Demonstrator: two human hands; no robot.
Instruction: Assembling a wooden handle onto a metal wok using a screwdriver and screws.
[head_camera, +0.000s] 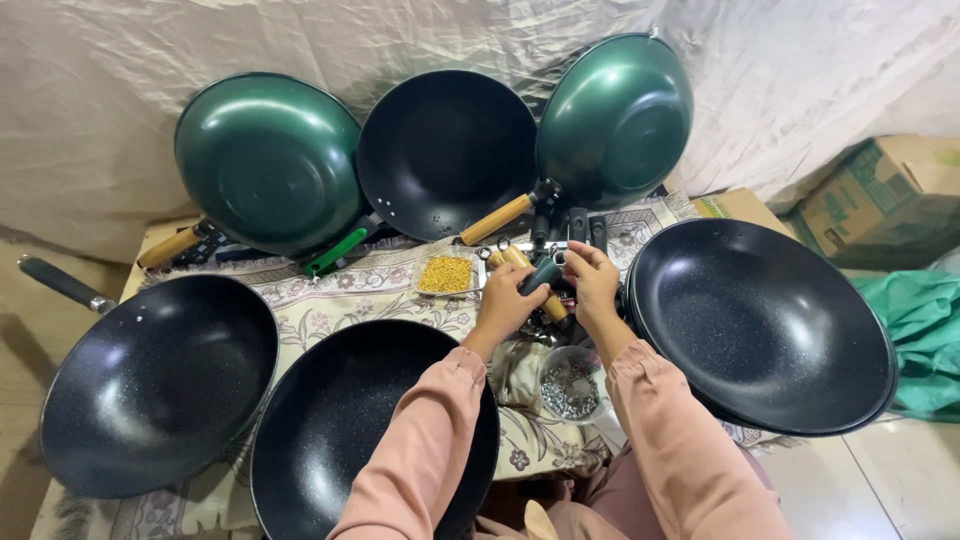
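Holding 1 dark handle (543, 274), 2 hands, left hand (505, 305), right hand (592, 285), 6 woks.

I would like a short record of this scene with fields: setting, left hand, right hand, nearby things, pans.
setting: patterned cloth on a low surface, pale sheet behind
left hand: left hand grips a dark handle
right hand: right hand touches the same handle from the other side
nearby things: tray of yellow bits; bowl of small metal parts; wooden handles
pans: three black woks lie flat around the hands; two green woks and one black wok lean on the sheet
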